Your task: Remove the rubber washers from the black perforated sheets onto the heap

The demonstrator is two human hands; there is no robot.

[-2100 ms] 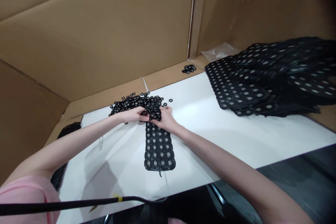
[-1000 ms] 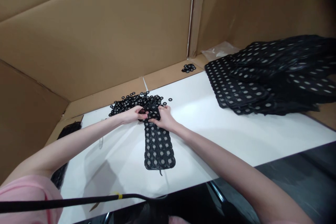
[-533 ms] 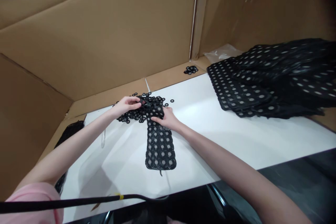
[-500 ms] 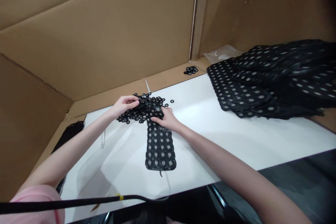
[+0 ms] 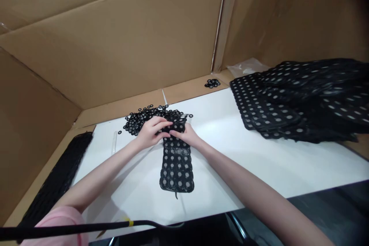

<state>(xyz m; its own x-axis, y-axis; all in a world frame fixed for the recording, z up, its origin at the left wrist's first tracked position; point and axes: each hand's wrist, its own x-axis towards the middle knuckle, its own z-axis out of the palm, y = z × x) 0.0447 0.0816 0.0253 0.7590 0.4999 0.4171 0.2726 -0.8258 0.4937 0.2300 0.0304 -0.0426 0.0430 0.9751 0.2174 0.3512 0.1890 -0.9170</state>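
Note:
A black rubbery strip with rows of pale round dots (image 5: 176, 165) lies lengthwise on the white tabletop. My right hand (image 5: 186, 134) grips the right edge of its upper part, thumb on top. Against the upper left of the strip, the fingertips of my left hand (image 5: 154, 131) are bent over the dots; anything small between them is hidden. Behind and left of the strip is a heap of small black rings (image 5: 134, 122), partly covered by my left hand.
A large pile of black dotted sheets (image 5: 273, 100) lies at the right, near clear plastic (image 5: 248, 67). A small ring cluster (image 5: 212, 83) rests by the cardboard wall (image 5: 115, 46). Black strips (image 5: 57, 178) lie at the left. A dark cable (image 5: 100, 226) crosses the near edge.
My left hand has moved right and nearer, from the ring heap onto the strip. My right hand still holds the strip. The view has shifted slightly.

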